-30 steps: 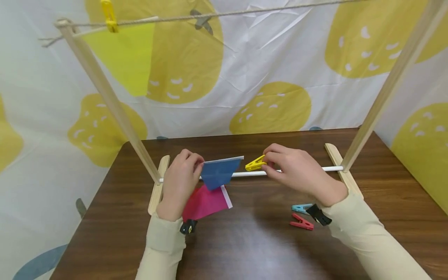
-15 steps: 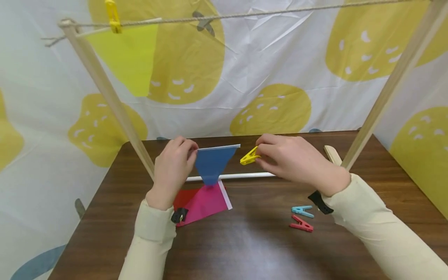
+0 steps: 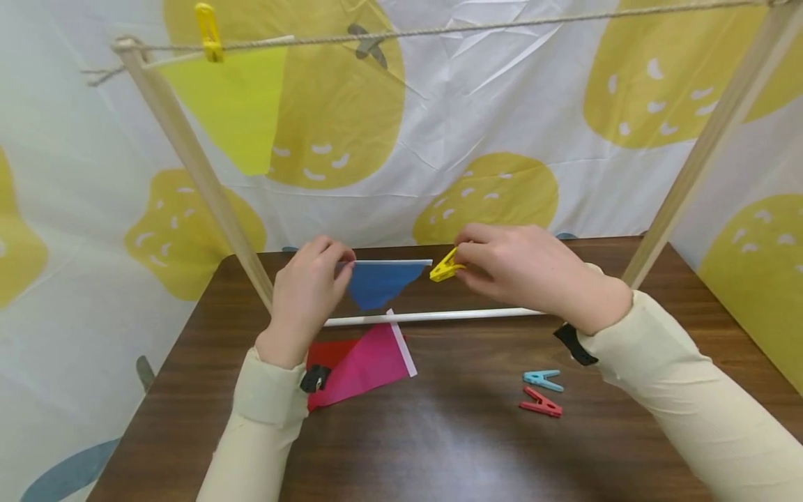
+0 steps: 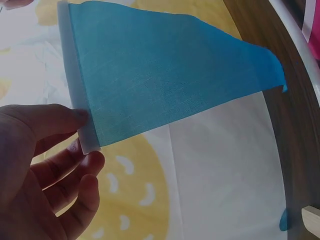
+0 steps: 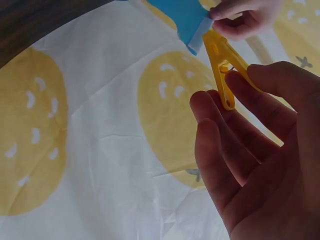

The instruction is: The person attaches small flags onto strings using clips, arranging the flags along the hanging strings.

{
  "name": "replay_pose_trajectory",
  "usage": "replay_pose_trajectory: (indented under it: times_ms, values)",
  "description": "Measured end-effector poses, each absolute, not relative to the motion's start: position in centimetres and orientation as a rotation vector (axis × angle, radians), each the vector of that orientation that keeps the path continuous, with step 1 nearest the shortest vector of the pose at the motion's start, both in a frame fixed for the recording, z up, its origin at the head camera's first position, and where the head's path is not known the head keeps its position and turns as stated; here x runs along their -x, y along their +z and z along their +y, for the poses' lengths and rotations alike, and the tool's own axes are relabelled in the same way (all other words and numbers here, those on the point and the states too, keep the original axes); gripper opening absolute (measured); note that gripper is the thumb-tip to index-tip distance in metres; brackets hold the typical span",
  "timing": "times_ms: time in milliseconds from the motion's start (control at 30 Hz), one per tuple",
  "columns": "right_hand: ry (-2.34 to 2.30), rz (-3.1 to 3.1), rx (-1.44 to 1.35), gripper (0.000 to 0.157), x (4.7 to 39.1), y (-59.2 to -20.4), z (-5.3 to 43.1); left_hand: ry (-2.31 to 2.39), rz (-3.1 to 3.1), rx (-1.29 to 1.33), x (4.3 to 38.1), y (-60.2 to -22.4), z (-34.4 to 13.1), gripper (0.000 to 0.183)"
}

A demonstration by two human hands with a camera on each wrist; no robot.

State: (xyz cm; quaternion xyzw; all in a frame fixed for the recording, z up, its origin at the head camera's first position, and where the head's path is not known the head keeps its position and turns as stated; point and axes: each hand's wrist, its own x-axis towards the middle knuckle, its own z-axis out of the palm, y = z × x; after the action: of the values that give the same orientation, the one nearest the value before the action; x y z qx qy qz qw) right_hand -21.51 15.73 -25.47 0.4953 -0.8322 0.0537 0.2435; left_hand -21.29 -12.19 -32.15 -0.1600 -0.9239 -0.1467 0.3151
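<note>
My left hand (image 3: 307,296) pinches the left end of the white top strip on a blue pennant (image 3: 383,284). In the left wrist view the thumb presses on that strip, and the blue cloth (image 4: 165,75) tapers away from it with a curled tip. A yellow clothespin (image 3: 444,268) is pinched by my right hand (image 3: 530,268), close to the strip's right end in the head view. The right wrist view shows thumb and forefinger on the clothespin's handles (image 5: 225,95). A yellow pennant (image 3: 232,104) hangs from the rope (image 3: 401,32) under another yellow clothespin (image 3: 210,33).
Wooden posts (image 3: 194,157) and a white crossbar (image 3: 464,315) frame the brown table (image 3: 401,446). A pink pennant (image 3: 370,362) overlaps a red one (image 3: 329,352). Light blue (image 3: 542,378) and red clothespins (image 3: 541,403) lie at right. A lemon-patterned cloth (image 3: 439,118) hangs behind.
Both hands have risen and shifted left, carrying the blue pennant and yellow clothespin up from the crossbar. The clothespin is nearer the strip's right end, and the strip is now nearly level.
</note>
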Motion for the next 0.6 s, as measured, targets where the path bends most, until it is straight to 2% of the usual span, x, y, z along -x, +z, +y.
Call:
replay_pose_trajectory:
  times_ms: [600]
  values:
    - [0.195,-2.211,-1.404,0.005,21.7,-21.0,14.4,-0.421,-2.344,0.474,22.4,-27.4,-12.2,0.008]
